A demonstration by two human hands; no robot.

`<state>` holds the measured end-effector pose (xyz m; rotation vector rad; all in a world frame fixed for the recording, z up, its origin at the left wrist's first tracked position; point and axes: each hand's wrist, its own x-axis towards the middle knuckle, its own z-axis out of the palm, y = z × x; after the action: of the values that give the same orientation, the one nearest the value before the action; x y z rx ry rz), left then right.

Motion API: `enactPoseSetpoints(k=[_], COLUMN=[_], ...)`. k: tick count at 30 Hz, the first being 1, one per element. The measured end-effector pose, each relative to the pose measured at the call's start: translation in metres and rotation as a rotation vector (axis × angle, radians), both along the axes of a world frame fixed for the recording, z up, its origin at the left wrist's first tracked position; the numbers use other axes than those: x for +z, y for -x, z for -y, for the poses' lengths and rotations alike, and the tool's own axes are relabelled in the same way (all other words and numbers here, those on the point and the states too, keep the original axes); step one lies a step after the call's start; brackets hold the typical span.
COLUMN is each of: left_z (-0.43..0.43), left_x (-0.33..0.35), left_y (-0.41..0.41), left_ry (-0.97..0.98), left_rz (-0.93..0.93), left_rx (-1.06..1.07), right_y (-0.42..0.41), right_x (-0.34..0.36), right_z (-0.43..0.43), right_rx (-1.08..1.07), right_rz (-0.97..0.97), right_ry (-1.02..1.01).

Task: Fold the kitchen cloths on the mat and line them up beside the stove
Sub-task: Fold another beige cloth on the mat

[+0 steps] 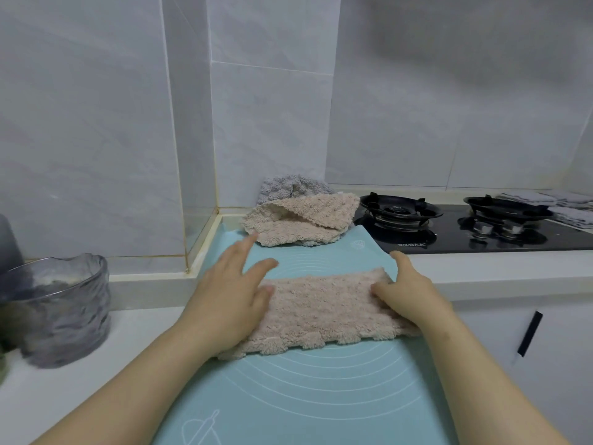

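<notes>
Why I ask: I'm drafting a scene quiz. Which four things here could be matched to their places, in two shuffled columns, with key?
1. flat beige cloth
2. crumpled beige cloth
3. grey cloth
4. glass bowl

A. counter, left of the mat
B. by the wall, behind the crumpled cloth
C. mat's far edge, beside the stove
D. mid-mat, under left hand and right hand

Pairs: 1-D, 2-C, 3-B, 4-A

Pale grey marbled wall tiles (96,123) cover the far walls, with a jutting column (189,123) edged in yellowed grout. A white worktop (481,274) runs left to right, with a low ledge (147,279) along the wall. At near right, a white cabinet door (571,348) carries a black handle (529,334).
</notes>
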<state>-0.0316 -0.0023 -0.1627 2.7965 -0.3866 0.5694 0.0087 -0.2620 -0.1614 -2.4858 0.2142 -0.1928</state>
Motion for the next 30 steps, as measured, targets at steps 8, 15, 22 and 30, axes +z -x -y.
enactPoseSetpoints(k=[8, 15, 22, 30], left_z=[0.016, 0.016, 0.0, -0.012], left_x=[-0.013, -0.006, 0.026, 0.014], left_y=[0.006, 0.007, 0.001, -0.003], left_ry=[-0.279, -0.166, 1.404, 1.465], left_rz=[-0.495, -0.439, -0.554, -0.66], left_rx=[-0.068, -0.085, 0.056, -0.016], right_y=[0.009, 0.017, 0.025, 0.024], right_x=[0.009, 0.021, 0.062, 0.042], right_z=[-0.003, -0.012, -0.071, -0.101], right_rx=[0.022, 0.03, 0.3, 0.33], right_rz=[-0.056, 0.135, 0.185, 0.257], right_ry=[-0.079, -0.513, -0.554, -0.803])
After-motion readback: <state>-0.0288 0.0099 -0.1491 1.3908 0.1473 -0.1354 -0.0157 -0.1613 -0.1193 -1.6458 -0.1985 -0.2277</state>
